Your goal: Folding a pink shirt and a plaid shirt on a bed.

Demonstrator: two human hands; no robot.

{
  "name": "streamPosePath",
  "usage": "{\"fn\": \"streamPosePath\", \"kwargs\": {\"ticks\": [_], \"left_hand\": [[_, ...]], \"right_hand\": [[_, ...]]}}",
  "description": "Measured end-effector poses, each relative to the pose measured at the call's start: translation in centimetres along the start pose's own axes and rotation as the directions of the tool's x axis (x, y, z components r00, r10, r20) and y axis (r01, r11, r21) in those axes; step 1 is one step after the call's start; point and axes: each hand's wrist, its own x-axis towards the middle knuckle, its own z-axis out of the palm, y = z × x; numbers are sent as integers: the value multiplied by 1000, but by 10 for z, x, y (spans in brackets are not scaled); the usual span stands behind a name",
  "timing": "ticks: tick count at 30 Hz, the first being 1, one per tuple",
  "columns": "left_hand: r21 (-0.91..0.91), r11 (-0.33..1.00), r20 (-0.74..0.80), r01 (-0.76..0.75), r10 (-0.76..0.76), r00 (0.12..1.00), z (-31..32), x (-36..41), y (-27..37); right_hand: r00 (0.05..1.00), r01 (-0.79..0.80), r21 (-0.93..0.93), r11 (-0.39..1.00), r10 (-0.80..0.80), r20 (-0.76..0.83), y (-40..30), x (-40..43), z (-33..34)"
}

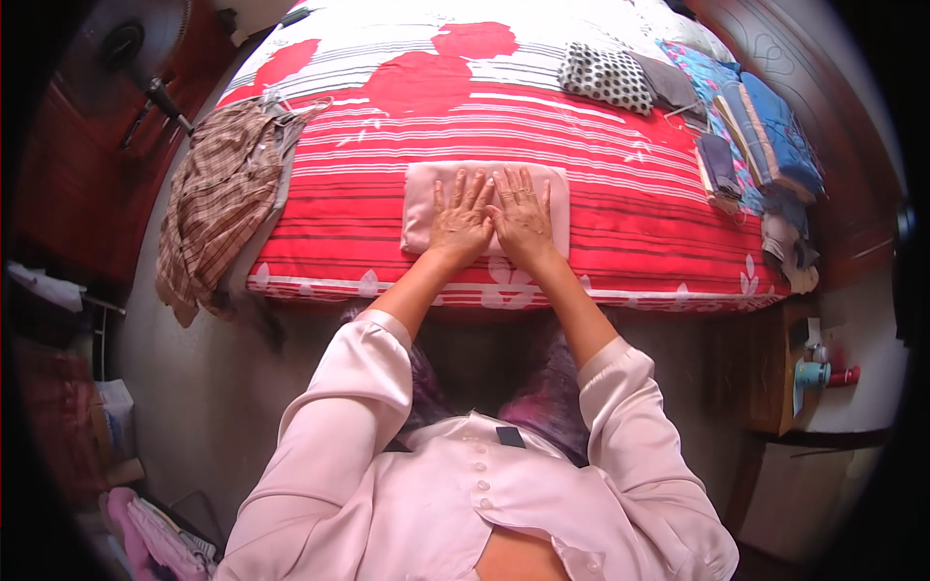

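A pale pink satiny garment, folded into a flat rectangle, lies near the front edge of the bed. Both my palms press flat on top of it, side by side. My left hand covers its middle, with the fingers apart and pointing to the far side. Just to the right, my right hand rests with its thumb touching the left hand. The hands hide the centre of the folded cloth. Neither hand grips anything.
A brown plaid shirt hangs over the bed's left edge. Along the right side lie a polka-dot folded cloth, a grey folded cloth and a stack of blue folded clothes. A pedestal fan stands at the far left; a wooden cabinet is at the right.
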Motion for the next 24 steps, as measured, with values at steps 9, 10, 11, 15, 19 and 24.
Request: {"fn": "streamPosePath", "kwargs": {"ticks": [9,10,11,15,19,24], "left_hand": [[-233,952,174,198,-160,972,-14,30,-47],[-171,955,180,244,-213,960,-14,37,-54],[-209,922,154,327,-299,942,-13,40,-58],[-206,908,135,364,-342,930,-5,40,-86],[-244,924,-18,294,-308,951,7,7,-105],[-160,958,-146,239,-262,954,-1,-24,-118]], "right_hand": [[999,-8,-4,1000,8,48,12,3,24],[999,-17,-9,1000,18,50,10,4,22],[998,-27,-14,1000,28,53,8,4,20],[998,-22,-16,1000,23,54,4,6,21],[999,-19,-11,1000,20,40,7,7,21],[999,-31,-1,1000,31,28,7,5,19]]}}
